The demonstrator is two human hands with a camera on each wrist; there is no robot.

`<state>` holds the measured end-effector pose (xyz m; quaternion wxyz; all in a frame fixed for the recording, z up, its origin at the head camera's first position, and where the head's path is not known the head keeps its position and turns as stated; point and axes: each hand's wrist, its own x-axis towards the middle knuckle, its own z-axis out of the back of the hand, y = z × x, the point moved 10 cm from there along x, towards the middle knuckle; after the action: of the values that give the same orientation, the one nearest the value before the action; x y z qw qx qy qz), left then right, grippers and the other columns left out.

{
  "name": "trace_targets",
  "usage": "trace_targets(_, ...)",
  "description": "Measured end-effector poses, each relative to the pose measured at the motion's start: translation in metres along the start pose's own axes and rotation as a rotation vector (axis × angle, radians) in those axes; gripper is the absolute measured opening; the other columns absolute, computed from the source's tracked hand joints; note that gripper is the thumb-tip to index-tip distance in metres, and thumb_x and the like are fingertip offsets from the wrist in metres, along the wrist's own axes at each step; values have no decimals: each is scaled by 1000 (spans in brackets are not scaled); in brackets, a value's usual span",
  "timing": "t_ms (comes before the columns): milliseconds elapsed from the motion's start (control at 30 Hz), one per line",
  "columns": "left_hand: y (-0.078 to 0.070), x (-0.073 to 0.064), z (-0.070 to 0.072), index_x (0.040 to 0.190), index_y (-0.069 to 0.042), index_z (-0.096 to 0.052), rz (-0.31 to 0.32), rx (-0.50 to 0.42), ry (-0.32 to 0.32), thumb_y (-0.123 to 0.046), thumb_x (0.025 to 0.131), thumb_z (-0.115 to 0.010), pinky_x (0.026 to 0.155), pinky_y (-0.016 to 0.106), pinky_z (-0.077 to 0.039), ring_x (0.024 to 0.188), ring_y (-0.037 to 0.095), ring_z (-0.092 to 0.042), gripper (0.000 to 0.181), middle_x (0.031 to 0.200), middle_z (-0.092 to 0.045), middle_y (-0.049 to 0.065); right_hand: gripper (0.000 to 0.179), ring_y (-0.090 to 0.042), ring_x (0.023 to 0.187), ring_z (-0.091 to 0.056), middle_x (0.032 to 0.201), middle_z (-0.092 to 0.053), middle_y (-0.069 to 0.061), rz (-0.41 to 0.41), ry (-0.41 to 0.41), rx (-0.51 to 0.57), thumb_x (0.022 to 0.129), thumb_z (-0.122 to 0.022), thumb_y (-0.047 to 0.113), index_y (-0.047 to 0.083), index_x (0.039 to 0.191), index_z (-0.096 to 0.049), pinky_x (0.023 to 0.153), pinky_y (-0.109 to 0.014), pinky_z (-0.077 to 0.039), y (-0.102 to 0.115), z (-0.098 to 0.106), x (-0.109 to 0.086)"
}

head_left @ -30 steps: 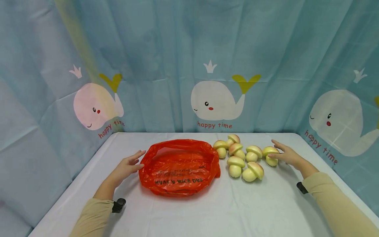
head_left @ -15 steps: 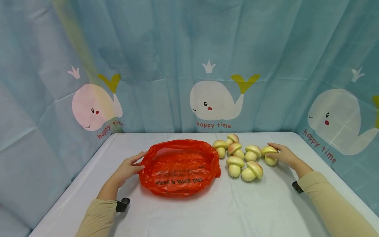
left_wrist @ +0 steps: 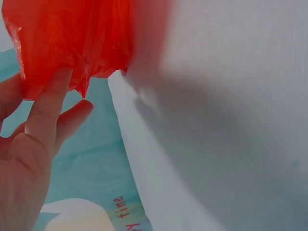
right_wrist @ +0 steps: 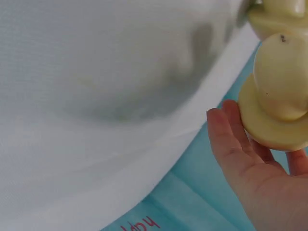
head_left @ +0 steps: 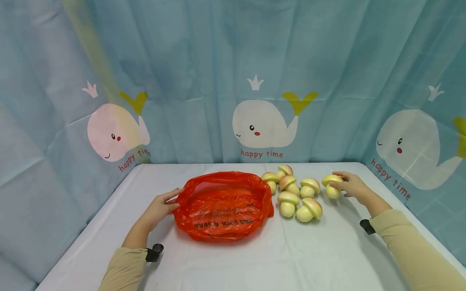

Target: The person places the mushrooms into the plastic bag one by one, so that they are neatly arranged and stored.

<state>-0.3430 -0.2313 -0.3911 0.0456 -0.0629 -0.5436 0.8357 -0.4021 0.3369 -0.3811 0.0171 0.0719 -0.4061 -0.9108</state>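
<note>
A red plastic bag (head_left: 222, 234) with its mouth spread lies left of centre on the white table. My left hand (head_left: 159, 208) is at its left rim, fingers fairly straight and spread, touching the film. In the left wrist view, the fingertips (left_wrist: 60, 79) meet the hanging red film (left_wrist: 72, 38). On the right, my right hand (head_left: 354, 187) holds a pale yellow-green toy mushroom (head_left: 332, 190) between thumb and fingers. The right wrist view shows its stem (right_wrist: 281, 77) and cap above the palm. Several similar mushrooms (head_left: 287, 208) stand or lie between the bag and that hand.
A white cloth (head_left: 284, 258) covers the table. Behind and at both sides hangs a blue curtain (head_left: 204, 133) with whale prints. The nearest mushroom (head_left: 269, 182) on the left stands close against the bag's right rim.
My right hand has closed in on the rightmost mushroom and raised it slightly. My left hand has come to the bag's left rim, and the bag has shifted slightly right.
</note>
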Motion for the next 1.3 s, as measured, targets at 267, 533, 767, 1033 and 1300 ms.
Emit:
trace_targets(267, -2, 1, -6, 147, 0, -38, 7, 17, 10, 2, 97, -50, 96, 46, -49, 134, 48, -34, 52, 155, -22, 27, 77, -49, 122, -44, 144, -27, -40, 8, -11, 112, 100, -52, 39, -10, 147, -17, 88, -50, -51, 16, 7, -3)
trace_targets(533, -7, 7, -6, 144, 1, -44, -24, 59, 22, 2, 95, -50, 105, 57, -34, 142, 48, -14, 49, 158, -18, 22, 78, -13, 89, -63, 125, -48, -30, 16, 10, 203, 100, -50, 41, -13, 145, -17, 79, -35, -57, 29, 9, -2)
trace_targets(767, -7, 11, -15, 143, 6, -41, -18, 101, 49, 5, 95, -47, 109, 58, -29, 143, 46, -13, 48, 158, -20, 21, 77, -16, 94, -63, 136, -40, -33, 30, 48, 213, 99, -52, 40, -10, 146, -17, 80, -37, -57, 44, 0, -2)
trace_targets(1033, -10, 9, -17, 144, 9, -37, -32, 150, 26, 9, 93, -47, 109, 56, -28, 143, 46, -15, 52, 157, -20, 22, 79, -44, 121, -48, 143, -30, -35, 35, 103, 195, 100, -53, 36, -10, 149, -11, 88, -43, -53, 66, -16, -1)
trace_targets(1300, -9, 9, -17, 148, 6, -32, -36, 155, 19, 10, 93, -47, 109, 56, -28, 142, 47, -16, 57, 157, -18, 24, 74, -43, 122, -46, 143, -30, -34, 83, 142, 234, 101, -54, 27, -9, 150, -11, 92, -47, -50, 90, -28, 0)
